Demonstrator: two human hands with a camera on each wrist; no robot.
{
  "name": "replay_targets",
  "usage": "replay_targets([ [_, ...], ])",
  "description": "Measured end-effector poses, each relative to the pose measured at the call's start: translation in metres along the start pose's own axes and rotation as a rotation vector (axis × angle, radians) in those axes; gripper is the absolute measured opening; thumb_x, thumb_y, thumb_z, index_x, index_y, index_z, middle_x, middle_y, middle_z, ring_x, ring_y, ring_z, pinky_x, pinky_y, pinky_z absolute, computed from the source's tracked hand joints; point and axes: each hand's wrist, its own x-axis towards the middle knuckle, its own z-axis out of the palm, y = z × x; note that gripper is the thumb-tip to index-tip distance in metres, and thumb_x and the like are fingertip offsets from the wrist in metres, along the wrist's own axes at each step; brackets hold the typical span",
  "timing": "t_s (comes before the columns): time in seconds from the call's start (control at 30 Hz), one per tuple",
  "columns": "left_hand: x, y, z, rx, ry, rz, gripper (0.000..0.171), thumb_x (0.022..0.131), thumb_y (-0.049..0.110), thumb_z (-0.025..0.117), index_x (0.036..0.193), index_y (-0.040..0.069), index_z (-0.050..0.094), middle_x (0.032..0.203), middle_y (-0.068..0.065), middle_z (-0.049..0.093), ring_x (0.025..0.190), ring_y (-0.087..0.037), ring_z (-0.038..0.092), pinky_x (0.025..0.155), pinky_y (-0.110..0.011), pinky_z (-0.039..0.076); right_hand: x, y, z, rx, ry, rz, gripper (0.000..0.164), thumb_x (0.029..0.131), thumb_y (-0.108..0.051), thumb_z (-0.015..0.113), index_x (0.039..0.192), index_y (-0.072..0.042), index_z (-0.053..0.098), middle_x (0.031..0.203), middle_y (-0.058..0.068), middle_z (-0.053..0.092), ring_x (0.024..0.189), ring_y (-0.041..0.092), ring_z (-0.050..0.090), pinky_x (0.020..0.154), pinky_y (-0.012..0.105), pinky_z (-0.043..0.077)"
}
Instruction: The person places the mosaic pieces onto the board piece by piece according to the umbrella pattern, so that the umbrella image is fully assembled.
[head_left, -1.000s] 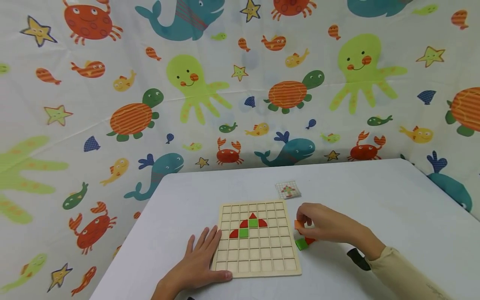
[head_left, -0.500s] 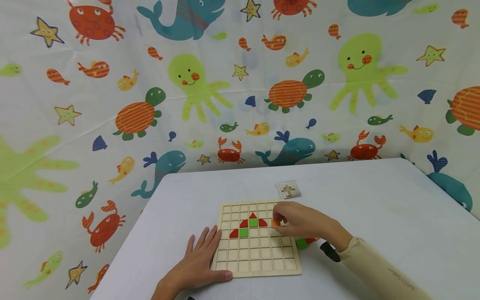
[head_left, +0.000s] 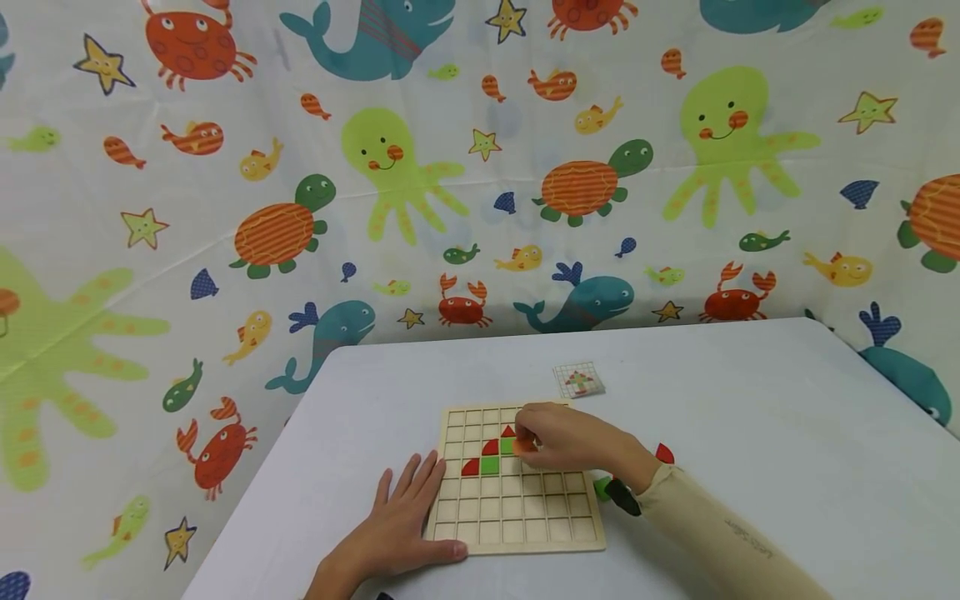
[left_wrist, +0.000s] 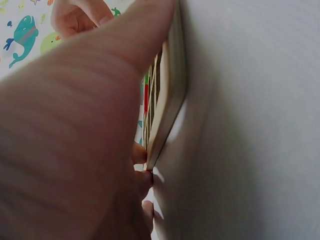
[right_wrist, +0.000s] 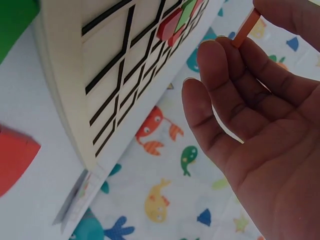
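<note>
My right hand [head_left: 573, 437] is over the wooden grid board [head_left: 517, 535], its thumb and fingers pinching a thin orange tile [right_wrist: 246, 28]. That hand partly covers the tile in the head view. My left hand [head_left: 397, 523] lies with spread fingers against the board's left edge, its thumb along the front edge. Set in the grid's squares are green square tiles [head_left: 489, 465], red rounded tiles [head_left: 470, 467] and a red triangle tile [head_left: 507, 432]. Part of this group is hidden behind the right hand.
A small printed card [head_left: 579, 382] with a tile pattern lies behind the board. Right of the board are a loose green tile [head_left: 602, 489] and a loose red tile [head_left: 664, 453], partly screened by my right arm. A patterned cloth [head_left: 480, 167] hangs behind the white table [head_left: 735, 392].
My right hand has carried the orange tile leftward from beside the board to over the grid, near the placed tiles. The left hand stays at the board's edge.
</note>
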Motion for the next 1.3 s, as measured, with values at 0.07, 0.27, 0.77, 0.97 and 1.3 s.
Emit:
replay_targets([
  [0.07,0.0,0.0,0.0,0.0,-0.001,0.002,0.127,0.079,0.079,0.076,0.171,0.008,0.024,0.179,-0.013,0.014,0.164,-0.038,0.002,0.123,-0.071,-0.008,0.004,-0.001,0.002,-0.005,-0.006,0.0,0.015,0.098,-0.018,0.078,0.107,-0.01,0.069,0.091,-0.006,0.057,0.084,0.011,0.055,0.074,0.024,0.052],
  [0.27,0.0,-0.002,0.0,-0.003,-0.002,0.014,0.127,0.079,0.079,0.076,0.171,0.007,0.024,0.179,-0.013,0.013,0.164,-0.038,0.002,0.122,-0.07,-0.009,0.014,-0.004,0.007,0.013,-0.054,0.018,0.014,0.096,-0.015,0.078,0.105,-0.01,0.068,0.088,-0.007,0.054,0.083,0.011,0.052,0.072,0.026,0.048],
  [0.77,0.0,-0.004,0.0,-0.004,-0.005,0.022,0.127,0.08,0.079,0.076,0.171,0.007,0.023,0.179,-0.013,0.012,0.164,-0.038,0.001,0.122,-0.071,-0.008,0.022,-0.015,0.013,-0.06,-0.135,0.089,0.023,0.095,-0.013,0.081,0.088,-0.014,0.059,0.08,-0.003,0.05,0.074,0.011,0.047,0.065,0.027,0.039],
  [0.97,0.0,-0.003,0.0,-0.006,-0.007,0.019,0.127,0.08,0.079,0.076,0.171,0.008,0.022,0.179,-0.013,0.012,0.164,-0.038,0.001,0.122,-0.07,-0.009,0.023,-0.014,0.017,-0.083,-0.144,0.095,0.022,0.094,-0.011,0.08,0.088,-0.013,0.059,0.08,-0.002,0.05,0.074,0.012,0.046,0.064,0.027,0.037],
  [1.3,0.002,-0.005,0.0,0.001,-0.007,0.007,0.129,0.078,0.08,0.076,0.172,0.009,0.022,0.179,-0.011,0.011,0.164,-0.037,0.0,0.123,-0.07,-0.01,0.028,-0.013,0.022,-0.08,-0.128,0.093,0.018,0.095,-0.012,0.08,0.091,-0.013,0.063,0.083,-0.004,0.051,0.076,0.012,0.047,0.065,0.027,0.04],
])
